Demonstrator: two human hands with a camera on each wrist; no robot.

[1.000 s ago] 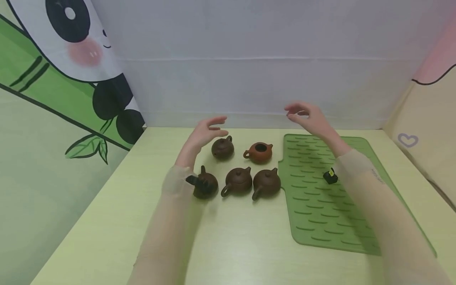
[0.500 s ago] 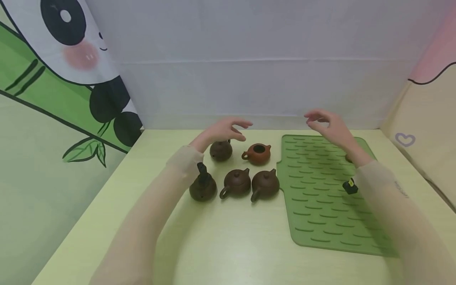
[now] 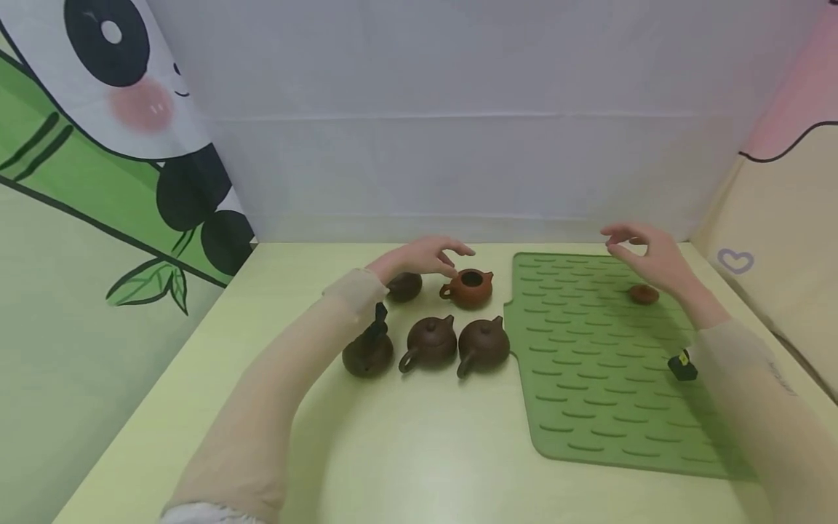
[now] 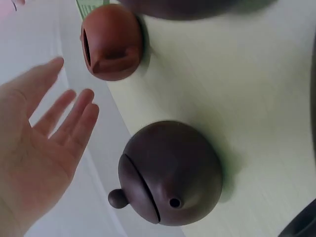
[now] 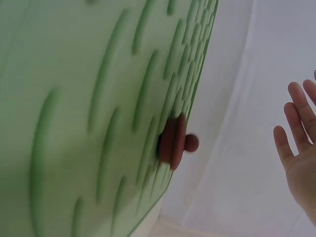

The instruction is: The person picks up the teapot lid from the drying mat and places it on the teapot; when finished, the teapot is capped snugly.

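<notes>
A reddish-brown teapot (image 3: 473,292) without its lid stands in the back row, its handle to the left. My left hand (image 3: 425,256) hovers just left of and above it with fingers extended, holding nothing. Under that hand a dark brown teapot (image 4: 170,173) with its lid on is partly covered in the head view. A reddish-brown teapot lid (image 3: 644,294) lies knob up on the green ribbed mat (image 3: 576,407). Above the mat's back right part, my right hand (image 3: 655,258) hangs in the air near the lid, fingers loosely bent and holding nothing.
Three more dark teapots form the front row: one at the left (image 3: 366,356), partly behind the left wrist's black camera, one in the middle (image 3: 432,342) and one at the right (image 3: 484,343) beside the mat. A pale wall cloth (image 3: 419,175) closes off the back.
My left hand has moved right, from over the dark back teapot toward the reddish-brown one. My right hand has moved right and down, and the lid has come into full view.
</notes>
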